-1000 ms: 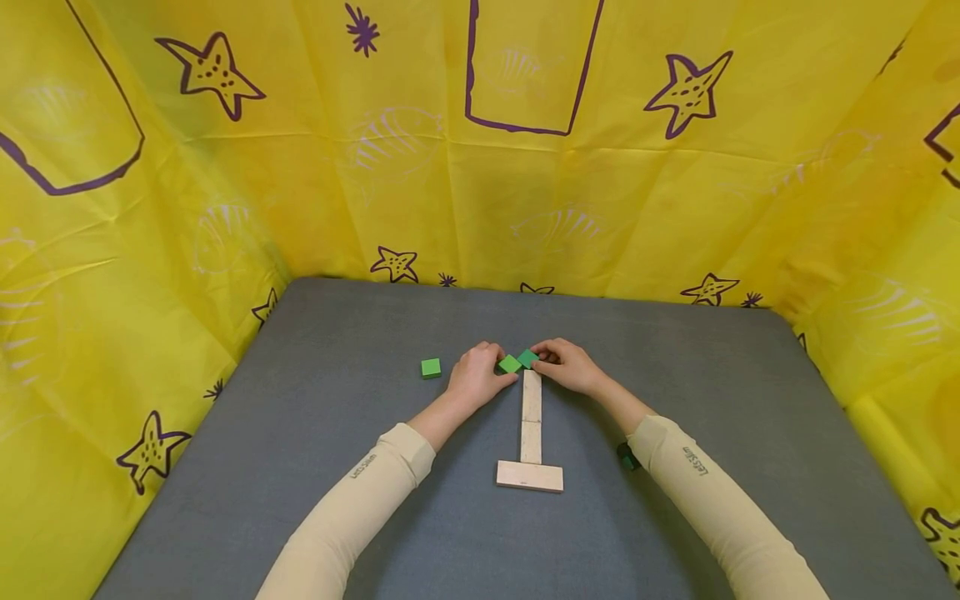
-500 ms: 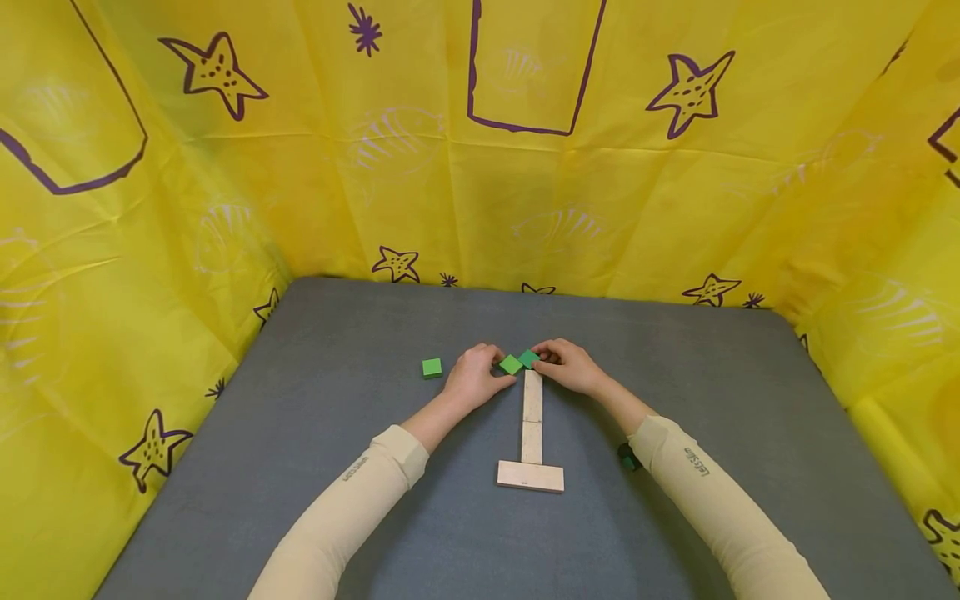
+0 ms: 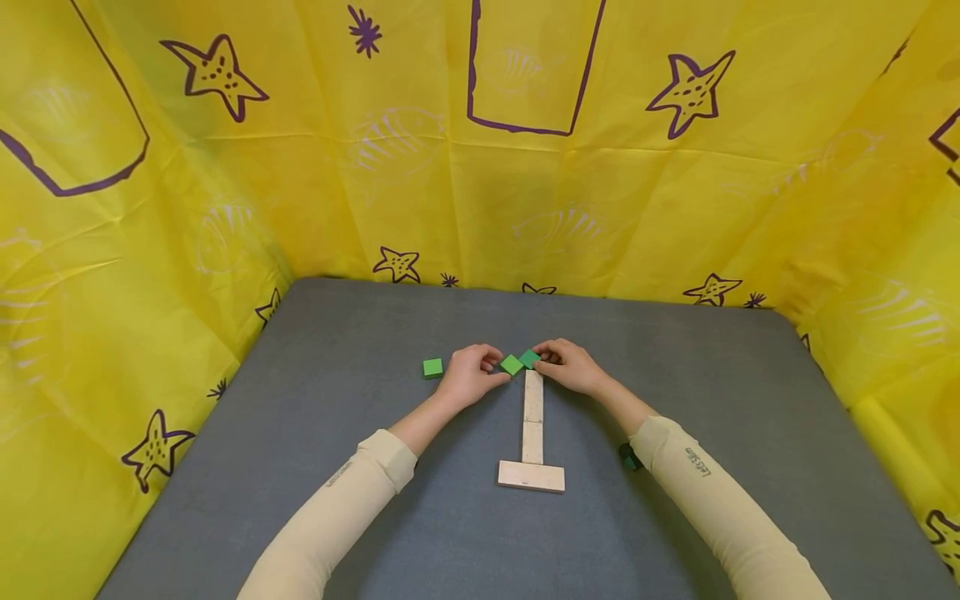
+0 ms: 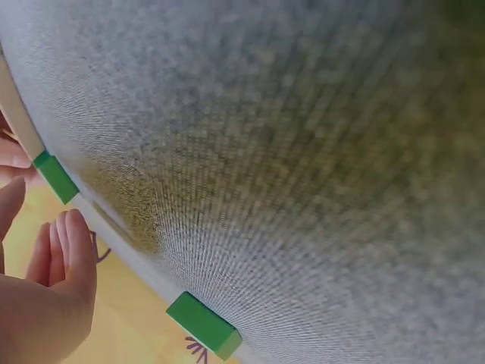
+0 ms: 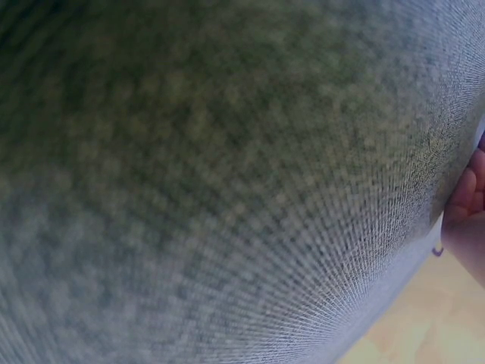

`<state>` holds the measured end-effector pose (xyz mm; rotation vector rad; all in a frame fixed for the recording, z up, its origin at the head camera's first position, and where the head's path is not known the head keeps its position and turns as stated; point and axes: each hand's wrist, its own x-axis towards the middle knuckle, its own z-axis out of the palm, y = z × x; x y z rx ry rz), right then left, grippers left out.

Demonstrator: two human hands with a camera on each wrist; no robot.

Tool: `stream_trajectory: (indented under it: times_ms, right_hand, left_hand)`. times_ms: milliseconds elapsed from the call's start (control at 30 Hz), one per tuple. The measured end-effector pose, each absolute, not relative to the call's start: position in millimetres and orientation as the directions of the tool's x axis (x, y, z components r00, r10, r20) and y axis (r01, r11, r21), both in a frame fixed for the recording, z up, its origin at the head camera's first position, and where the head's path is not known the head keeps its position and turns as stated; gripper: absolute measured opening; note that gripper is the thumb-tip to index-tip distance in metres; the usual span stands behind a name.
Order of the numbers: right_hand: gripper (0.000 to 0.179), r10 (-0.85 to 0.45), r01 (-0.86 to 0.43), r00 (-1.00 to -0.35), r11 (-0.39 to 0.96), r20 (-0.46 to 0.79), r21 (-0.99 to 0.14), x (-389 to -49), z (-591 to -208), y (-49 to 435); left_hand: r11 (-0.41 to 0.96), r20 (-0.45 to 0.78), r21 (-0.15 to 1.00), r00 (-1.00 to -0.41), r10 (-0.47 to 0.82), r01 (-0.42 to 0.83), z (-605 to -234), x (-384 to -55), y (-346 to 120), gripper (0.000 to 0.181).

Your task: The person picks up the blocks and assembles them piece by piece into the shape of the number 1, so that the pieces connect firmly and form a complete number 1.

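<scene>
Left fingers point(image 4: 78, 246) apart, eased back from lighter green block point(image 3: 512, 365), right fingers point(image 3: 551, 344) still pinching darker block point(image 3: 529, 358)

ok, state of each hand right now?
Left hand: open, holding nothing.
Right hand: pinching the darker green block.

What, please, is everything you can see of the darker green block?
The darker green block is flat and square-topped, with a plain, painted look. It lies cornerwise at the far end of the pale wooden blocks, beside a lighter green block and apparently touching it. The right hand pinches it between thumb and fingers.
</scene>
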<state>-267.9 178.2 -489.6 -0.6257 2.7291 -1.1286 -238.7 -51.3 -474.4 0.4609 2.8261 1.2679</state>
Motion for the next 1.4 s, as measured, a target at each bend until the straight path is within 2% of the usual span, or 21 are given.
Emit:
stream_trajectory:
  times_ms: [333, 733, 1400]
  right_hand:
    - [0.029, -0.414, -0.325, -0.909, 0.634, 0.048, -0.702, -267.2, -489.0, 178.1]
    - [0.031, -0.421, -0.331, -0.906, 0.636, 0.045, -0.697, -267.5, -489.1, 179.2]
    - [0.032, -0.424, -0.317, -0.906, 0.642, 0.022, -0.697, -267.1, -488.5, 178.3]
  left_hand:
    - [0.443, 0.079, 0.88, -0.972, 0.219, 0.172, -470.8, -234.7, -61.0, 0.032]
    - [0.275, 0.018, 0.959, -0.986, 0.166, 0.064, -464.3, -232.4, -83.1, 0.039]
    - [0.2, -0.067, 0.979, -0.993, 0.1, -0.046, -460.8, -232.9, -138.3, 0.045]
